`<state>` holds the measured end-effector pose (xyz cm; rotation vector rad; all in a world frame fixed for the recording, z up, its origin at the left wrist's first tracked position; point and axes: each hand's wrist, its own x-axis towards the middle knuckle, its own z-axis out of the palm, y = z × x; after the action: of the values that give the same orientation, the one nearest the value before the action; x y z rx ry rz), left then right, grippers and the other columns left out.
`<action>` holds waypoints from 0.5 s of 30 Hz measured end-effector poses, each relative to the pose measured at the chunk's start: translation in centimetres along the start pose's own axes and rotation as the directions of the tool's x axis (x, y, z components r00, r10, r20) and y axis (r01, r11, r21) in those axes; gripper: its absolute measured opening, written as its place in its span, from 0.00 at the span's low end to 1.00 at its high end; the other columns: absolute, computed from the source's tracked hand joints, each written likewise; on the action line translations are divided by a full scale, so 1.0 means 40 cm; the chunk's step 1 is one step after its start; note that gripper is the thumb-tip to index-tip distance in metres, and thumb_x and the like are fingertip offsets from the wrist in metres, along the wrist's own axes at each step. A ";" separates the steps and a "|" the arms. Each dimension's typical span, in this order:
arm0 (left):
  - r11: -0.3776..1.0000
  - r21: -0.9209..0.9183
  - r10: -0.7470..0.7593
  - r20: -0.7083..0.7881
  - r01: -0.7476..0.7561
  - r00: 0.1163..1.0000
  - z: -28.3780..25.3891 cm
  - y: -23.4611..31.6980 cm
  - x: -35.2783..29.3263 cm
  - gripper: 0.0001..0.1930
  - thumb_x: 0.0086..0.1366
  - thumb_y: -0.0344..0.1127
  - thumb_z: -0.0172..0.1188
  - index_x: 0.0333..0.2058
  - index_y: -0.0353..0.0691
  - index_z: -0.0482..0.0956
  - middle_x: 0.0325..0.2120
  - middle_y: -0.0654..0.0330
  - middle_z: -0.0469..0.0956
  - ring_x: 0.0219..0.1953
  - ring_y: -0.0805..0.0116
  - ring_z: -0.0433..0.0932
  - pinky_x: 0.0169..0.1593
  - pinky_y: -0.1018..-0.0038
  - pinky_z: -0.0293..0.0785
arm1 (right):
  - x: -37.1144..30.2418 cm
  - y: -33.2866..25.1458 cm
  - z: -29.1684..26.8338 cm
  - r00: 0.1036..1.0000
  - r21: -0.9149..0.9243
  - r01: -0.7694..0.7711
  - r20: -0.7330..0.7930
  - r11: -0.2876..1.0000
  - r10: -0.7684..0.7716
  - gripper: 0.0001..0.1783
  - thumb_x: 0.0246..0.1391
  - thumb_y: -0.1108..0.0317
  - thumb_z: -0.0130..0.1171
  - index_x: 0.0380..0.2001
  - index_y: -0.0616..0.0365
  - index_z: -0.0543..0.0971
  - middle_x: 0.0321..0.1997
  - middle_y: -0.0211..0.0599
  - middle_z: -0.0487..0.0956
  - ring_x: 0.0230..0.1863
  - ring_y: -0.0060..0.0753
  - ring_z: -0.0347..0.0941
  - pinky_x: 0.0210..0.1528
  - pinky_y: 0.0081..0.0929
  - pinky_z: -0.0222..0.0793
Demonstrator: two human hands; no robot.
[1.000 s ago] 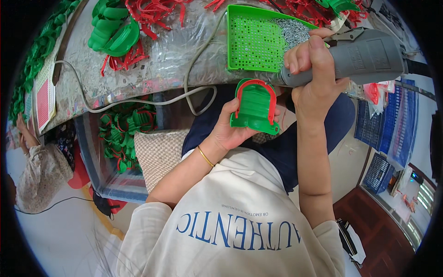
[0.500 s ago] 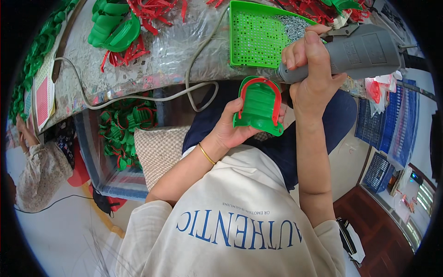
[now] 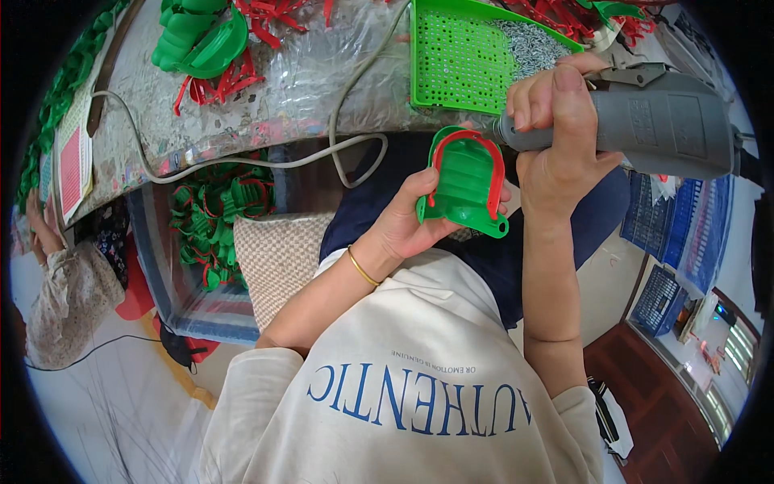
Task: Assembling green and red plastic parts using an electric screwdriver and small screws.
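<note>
In my left hand point(image 3: 407, 211) is a green curved plastic shell point(image 3: 463, 189), held over my lap with its hollow side up. A red U-shaped strip point(image 3: 493, 169) lies along its inner edge. My right hand point(image 3: 560, 137) grips a grey electric screwdriver point(image 3: 657, 121) lying sideways, thumb on top near its lever. The tool's tip points left and meets, or nearly meets, the shell's upper right rim; the exact contact is too small to tell. Just beyond both hands, a green perforated tray point(image 3: 459, 64) holds a heap of small silvery screws point(image 3: 534, 50).
Green shells point(image 3: 201, 48) and red strips point(image 3: 222, 90) lie on the plastic-covered table point(image 3: 298, 81). A grey cable point(image 3: 242, 167) loops over its edge. Left of my lap, a crate point(image 3: 189, 327) holds assembled green-and-red pieces point(image 3: 222, 218). Another person's arm point(image 3: 60, 266) is at far left.
Both hands have shifted slightly right, carrying the shell and the screwdriver along. The shell has turned a little, and the tool's tip now sits by its upper right rim.
</note>
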<state>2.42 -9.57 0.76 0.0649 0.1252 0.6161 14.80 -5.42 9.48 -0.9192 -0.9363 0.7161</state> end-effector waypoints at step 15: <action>0.992 -0.120 -0.047 -0.112 0.034 0.993 -0.063 -0.011 -0.011 0.39 0.60 0.58 0.55 0.61 0.34 0.61 0.54 0.41 0.70 0.56 0.49 0.72 0.59 0.54 0.69 | 0.092 -0.030 -0.021 0.998 -0.112 0.068 -0.009 0.991 -0.069 0.14 0.54 0.76 0.58 0.43 0.71 0.72 0.19 0.29 0.65 0.20 0.23 0.62 0.27 0.26 0.61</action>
<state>1.96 -10.14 -1.74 -0.0873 0.2011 0.5854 17.26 -3.16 11.61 -0.9838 -1.0001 0.6037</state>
